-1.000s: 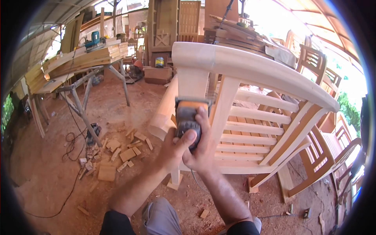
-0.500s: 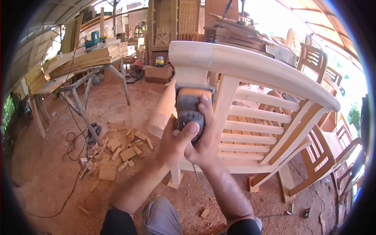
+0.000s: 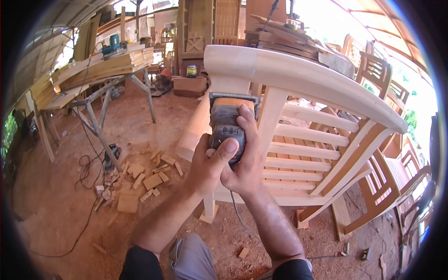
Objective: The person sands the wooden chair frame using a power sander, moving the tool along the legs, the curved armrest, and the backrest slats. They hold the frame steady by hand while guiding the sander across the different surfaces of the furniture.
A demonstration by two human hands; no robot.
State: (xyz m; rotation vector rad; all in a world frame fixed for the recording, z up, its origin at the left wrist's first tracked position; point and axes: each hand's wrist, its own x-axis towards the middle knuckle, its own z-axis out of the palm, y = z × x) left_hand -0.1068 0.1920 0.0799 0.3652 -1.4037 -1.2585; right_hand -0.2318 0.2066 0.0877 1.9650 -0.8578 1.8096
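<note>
Both hands grip a black and orange power sander (image 3: 228,122), which lies against the front post of a pale wooden bench or chair frame. My left hand (image 3: 212,161) wraps its left side, thumb on top. Around the right side and underneath is my right hand (image 3: 247,156), with a finger along the orange part. Above the sander curves the thick wooden armrest (image 3: 289,67); slats (image 3: 303,149) run to the right of the post. A cord (image 3: 239,212) hangs from the tool. The post's surface behind the sander is hidden.
On the left, a rough trestle (image 3: 95,114) bears stacked boards (image 3: 107,67) and a teal power tool (image 3: 112,44). Wood offcuts (image 3: 151,182) and cords lie on the dirt floor. Wooden chairs (image 3: 380,184) stand at right. A yellow can (image 3: 191,71) sits behind on a box.
The sander and both hands have shifted slightly upward along the post. Both hands keep their grip, and the view has moved a little.
</note>
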